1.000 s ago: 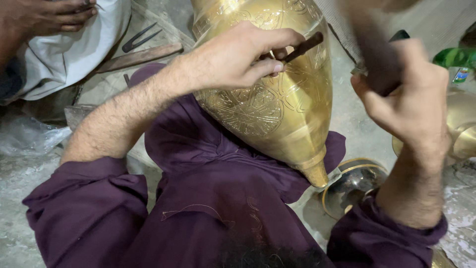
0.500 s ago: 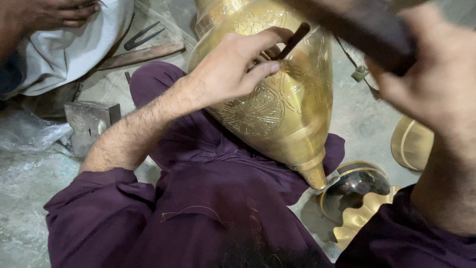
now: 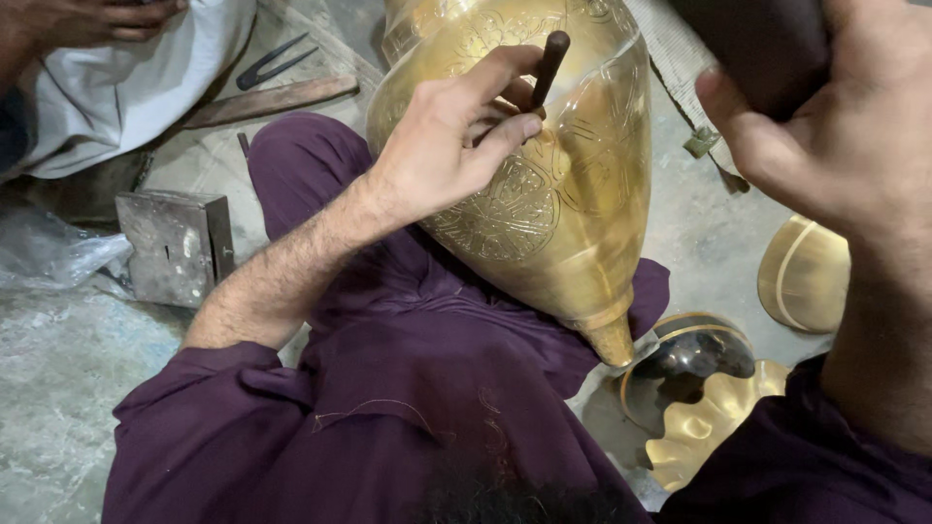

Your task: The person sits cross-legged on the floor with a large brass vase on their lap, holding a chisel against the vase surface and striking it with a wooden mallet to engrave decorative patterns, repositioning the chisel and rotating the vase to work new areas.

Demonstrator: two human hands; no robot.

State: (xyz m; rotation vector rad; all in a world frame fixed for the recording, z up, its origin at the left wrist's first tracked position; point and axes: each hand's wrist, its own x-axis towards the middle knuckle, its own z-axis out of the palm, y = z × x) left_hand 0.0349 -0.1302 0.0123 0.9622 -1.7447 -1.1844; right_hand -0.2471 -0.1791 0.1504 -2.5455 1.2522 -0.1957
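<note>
- Brass vessel point(image 3: 573, 213) lies tilted across lap, narrow end toward wearer.
- Left hand point(image 3: 442, 146) palm-down on it, fingers pinching dark punch point(image 3: 549, 60) upright.
- Right hand point(image 3: 825, 126) raised, clenched round dark handle point(image 3: 752, 49); tool head cut off.

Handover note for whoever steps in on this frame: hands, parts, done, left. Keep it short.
Left hand: fingers pinch a dark chisel, tip set on the brass vessel.
Right hand: raised at the upper right, gripping a dark tool; its head is out of view.
Vessel lies tilted across the lap, narrow end down toward the scalloped brass dish.
Done: engraved floral bands and medallions cover the visible side.
Left: the smooth zone near the narrow end is unmarked; cannot tell whether it gets pattern.
</note>
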